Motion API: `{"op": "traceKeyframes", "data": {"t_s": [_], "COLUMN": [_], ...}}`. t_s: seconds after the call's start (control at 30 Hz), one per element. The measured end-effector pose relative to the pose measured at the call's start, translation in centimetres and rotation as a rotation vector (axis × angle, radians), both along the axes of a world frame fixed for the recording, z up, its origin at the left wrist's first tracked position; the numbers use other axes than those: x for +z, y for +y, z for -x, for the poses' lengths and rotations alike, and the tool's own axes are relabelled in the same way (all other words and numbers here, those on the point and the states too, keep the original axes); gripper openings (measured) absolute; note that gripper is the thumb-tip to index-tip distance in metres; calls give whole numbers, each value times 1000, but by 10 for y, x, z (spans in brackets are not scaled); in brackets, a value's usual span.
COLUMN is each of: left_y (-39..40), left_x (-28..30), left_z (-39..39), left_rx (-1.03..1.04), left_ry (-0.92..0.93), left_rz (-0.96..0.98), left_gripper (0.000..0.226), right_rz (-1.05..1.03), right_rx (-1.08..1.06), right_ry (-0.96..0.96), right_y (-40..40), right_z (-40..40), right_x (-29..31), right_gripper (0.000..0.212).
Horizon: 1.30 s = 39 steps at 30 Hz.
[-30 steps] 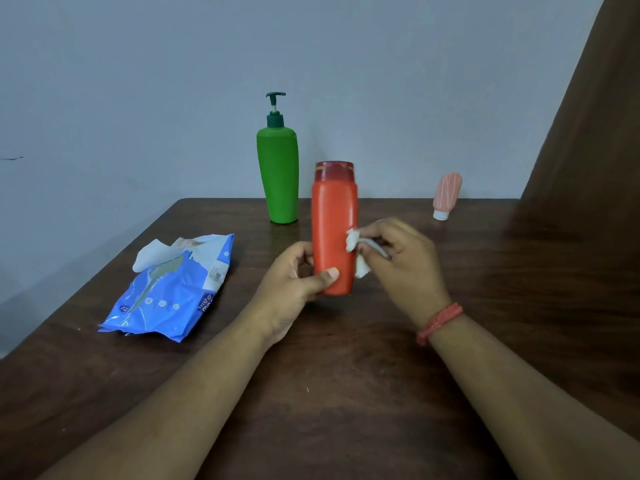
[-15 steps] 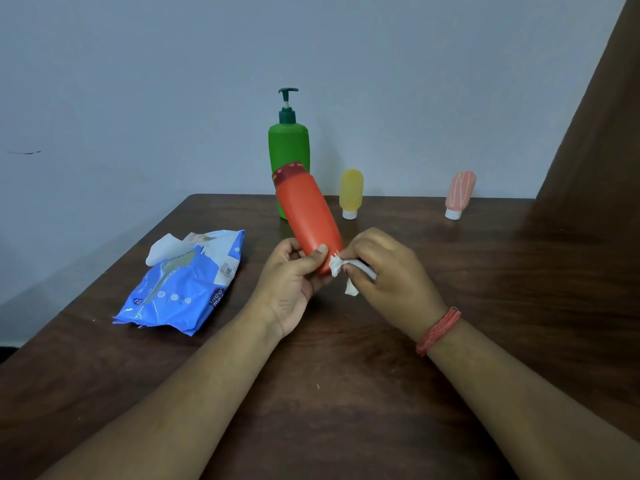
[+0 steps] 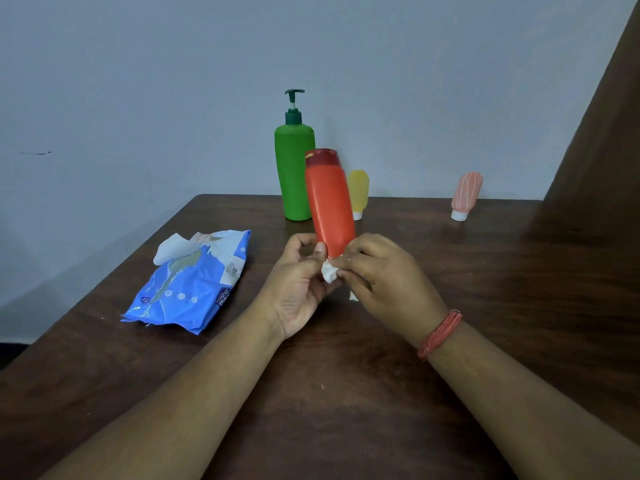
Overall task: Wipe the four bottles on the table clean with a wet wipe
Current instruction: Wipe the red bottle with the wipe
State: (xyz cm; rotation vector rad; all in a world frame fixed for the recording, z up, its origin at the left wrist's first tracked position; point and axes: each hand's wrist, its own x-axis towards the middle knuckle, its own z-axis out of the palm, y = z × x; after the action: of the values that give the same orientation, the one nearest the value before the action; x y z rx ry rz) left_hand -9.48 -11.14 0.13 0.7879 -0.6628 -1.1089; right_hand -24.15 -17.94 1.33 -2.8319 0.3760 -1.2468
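- Surface: dark wood, set against a pale wall. It carries all the task items. Both forearms reach in from the near edge.
- Progress, judged: one bottle of four is in work, and the wipe is at its base end. Whether its body has already been cleaned, or whether any of the other three has, cannot be told from how they look; they show no visible wetness or dirt at this range. I put the task early to middle.
- Green pump bottle: tallest item, upright at the far edge, well apart from the hands. It is partly overlapped in view by the bottle being held.
- Orange bottle: lifted off the surface, cap end up and leaning slightly left, base end down between the two hands.
- Wet wipe pack: blue, lying flat left of the hands, flap open with a fresh white sheet sticking out. Near the left forearm but not in the wiping path.
- Left hand: fingers and thumb curled round the lower end of the orange bottle, steadying it.
- Right hand: fingers bunched, pinching the wet wipe against the bottle's base.
- Pink bottle: small, standing on its white cap at far right, tilted, well apart from everything.
- Yellow bottle: small, cap down, just right of the green one and half hidden behind the orange one.
- Wet wipe: crumpled white wad, mostly hidden by fingers.
- Obstruction: nothing blocks the reach to the remaining bottles.
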Motion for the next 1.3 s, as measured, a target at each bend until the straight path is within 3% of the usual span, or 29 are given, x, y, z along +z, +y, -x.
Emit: {"op": "traceKeyframes", "data": {"t_s": [0.2, 0.3, 0.4, 0.57, 0.7, 0.9, 1.07, 1.2, 1.3], "left_y": [1, 3, 3, 4, 6, 4, 5, 5, 4], "left_x": [1, 2, 2, 0, -1, -1, 1, 5, 3], "left_z": [2, 2, 3, 7, 6, 8, 3, 3, 1], "left_rx": [-15, -9, -4, -61, -42, 4, 81, 79, 108], "left_ry": [31, 17, -25, -56, -166, -278, -204, -125, -106], "left_rz": [49, 64, 53, 34, 32, 25, 41, 38, 21], "left_gripper": [25, 19, 22, 29, 33, 37, 43, 47, 45], "right_rz": [-21, -60, 11, -30, 1, -114, -147, -259, -268], "right_rx": [-36, -89, -74, -140, -77, -127, -45, -67, -34], "right_ry": [-81, -148, -70, -168, -103, -295, -164, -261, -173], "right_y": [0, -1, 0, -7, -3, -7, -9, -10, -9], "right_z": [3, 6, 6, 8, 7, 8, 9, 8, 10], "right_x": [3, 4, 3, 5, 1, 4, 0, 1, 1], "right_gripper": [11, 11, 9, 12, 8, 12, 12, 13, 13]}}
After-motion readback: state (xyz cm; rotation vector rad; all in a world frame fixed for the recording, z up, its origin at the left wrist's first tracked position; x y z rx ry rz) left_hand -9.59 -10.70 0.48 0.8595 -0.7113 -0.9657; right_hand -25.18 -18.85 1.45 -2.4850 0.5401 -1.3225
